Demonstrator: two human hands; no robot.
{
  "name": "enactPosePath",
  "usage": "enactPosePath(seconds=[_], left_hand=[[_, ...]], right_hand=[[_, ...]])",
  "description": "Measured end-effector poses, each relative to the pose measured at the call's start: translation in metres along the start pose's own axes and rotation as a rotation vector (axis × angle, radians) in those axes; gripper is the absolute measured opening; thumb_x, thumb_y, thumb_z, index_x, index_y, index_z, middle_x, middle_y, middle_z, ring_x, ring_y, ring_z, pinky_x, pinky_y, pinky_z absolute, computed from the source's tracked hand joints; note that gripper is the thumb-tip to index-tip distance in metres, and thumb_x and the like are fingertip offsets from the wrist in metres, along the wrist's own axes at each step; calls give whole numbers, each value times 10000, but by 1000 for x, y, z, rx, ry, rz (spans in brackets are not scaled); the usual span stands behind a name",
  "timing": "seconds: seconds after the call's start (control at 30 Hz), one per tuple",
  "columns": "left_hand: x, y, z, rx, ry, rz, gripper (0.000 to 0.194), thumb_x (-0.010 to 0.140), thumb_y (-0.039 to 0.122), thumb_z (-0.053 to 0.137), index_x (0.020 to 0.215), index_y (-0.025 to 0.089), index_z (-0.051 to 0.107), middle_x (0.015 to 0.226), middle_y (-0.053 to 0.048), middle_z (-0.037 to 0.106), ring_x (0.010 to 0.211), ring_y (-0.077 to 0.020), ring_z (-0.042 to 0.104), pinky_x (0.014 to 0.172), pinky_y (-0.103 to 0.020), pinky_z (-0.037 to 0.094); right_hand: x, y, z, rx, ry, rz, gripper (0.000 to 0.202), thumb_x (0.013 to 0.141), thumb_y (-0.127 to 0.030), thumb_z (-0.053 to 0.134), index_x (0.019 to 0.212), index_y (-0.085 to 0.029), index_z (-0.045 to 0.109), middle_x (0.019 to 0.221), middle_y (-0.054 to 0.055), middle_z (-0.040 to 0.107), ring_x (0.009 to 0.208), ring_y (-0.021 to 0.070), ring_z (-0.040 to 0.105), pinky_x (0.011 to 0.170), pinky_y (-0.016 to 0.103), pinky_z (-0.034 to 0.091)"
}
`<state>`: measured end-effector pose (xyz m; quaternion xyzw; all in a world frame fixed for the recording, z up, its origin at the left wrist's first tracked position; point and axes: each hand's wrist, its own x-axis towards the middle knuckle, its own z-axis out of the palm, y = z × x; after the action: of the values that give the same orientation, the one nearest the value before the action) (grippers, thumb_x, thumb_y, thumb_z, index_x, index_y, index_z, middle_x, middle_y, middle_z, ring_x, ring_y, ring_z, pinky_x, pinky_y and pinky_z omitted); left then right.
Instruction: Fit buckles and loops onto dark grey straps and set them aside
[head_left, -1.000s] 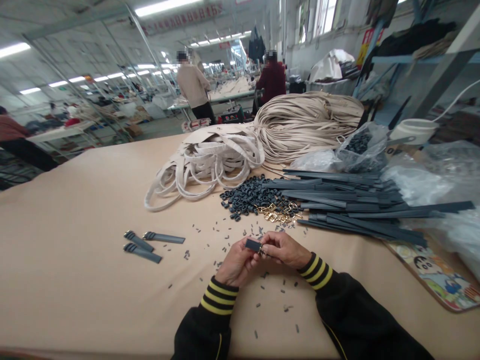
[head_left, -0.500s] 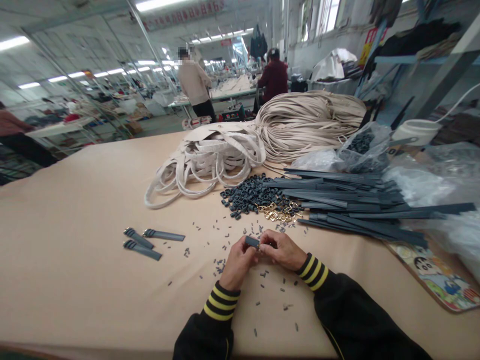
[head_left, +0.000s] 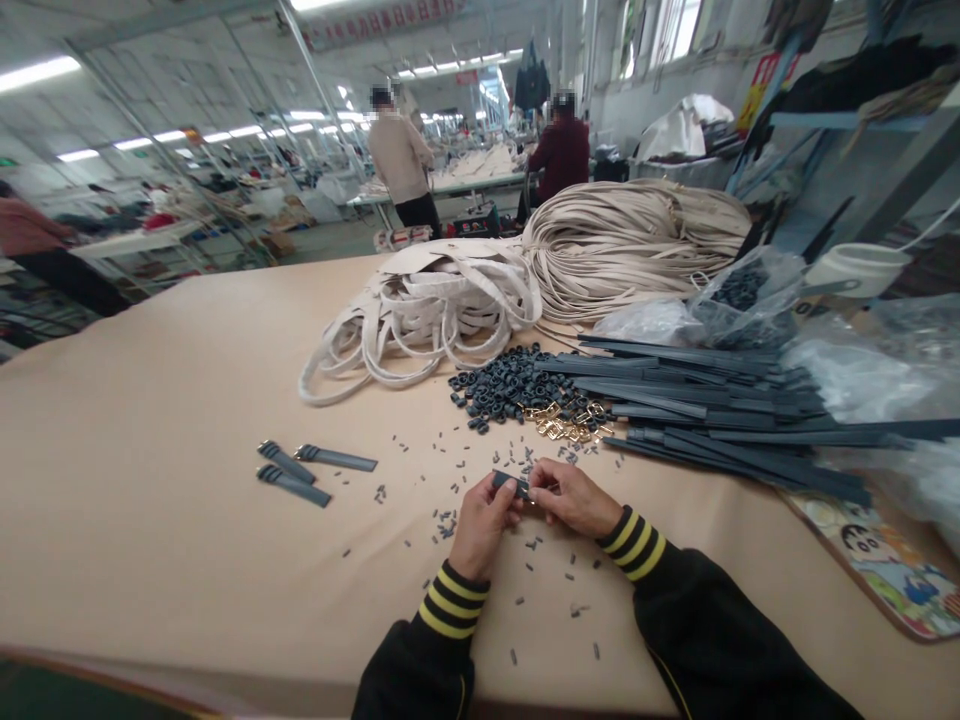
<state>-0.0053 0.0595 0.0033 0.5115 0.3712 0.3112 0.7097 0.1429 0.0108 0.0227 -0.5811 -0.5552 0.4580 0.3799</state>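
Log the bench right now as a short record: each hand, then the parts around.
Left hand: holds a short dark-grey flat strap piece
Right hand: fingertips at that piece's right end; exact grip unclear
Left: three short dark-grey straps with gold-coloured ends
Around hands: scattered tiny dark-grey bits
Beyond: heaped small dark-grey loops, gold-coloured metal fittings
Right: long flat dark-grey strips

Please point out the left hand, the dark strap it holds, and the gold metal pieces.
Left hand [head_left: 478, 525], head view: back of the hand.
Dark strap [head_left: 502, 479], head view: its exposed end.
Gold metal pieces [head_left: 553, 427], head view: middle of the pile.
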Motion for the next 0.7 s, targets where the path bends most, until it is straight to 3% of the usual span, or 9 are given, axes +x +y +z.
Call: enactPosePath(seconds=[0.27,0.5,0.7], left_hand=[[-1,5,7,226,7,102,203,702,327,581,702,136,510,563,22,532,508,-95,489,510,-218,404],[0,5,-1,157,-22,63,178,691,309,578,703,145,510,556,28,526,514,-97,483,504,-214,403],[-2,3,-1,154,-32,71,189,693,321,580,712,146,511,574,25,534,522,-101,490,525,-224,406]], right_hand=[[0,5,5,-54,111,30,123,768,-282,505,776,-184,430,650,-26,521,412,60,471,362,171,369],[-2,1,-3,216,-77,122,188,757,-293,525,846,-166,418,650,-30,550,503,84,568,446,171,407],[0,5,-1,245,-71,137,232,721,-317,578,798,-163,423,623,-35,569,486,86,569,436,162,394]])
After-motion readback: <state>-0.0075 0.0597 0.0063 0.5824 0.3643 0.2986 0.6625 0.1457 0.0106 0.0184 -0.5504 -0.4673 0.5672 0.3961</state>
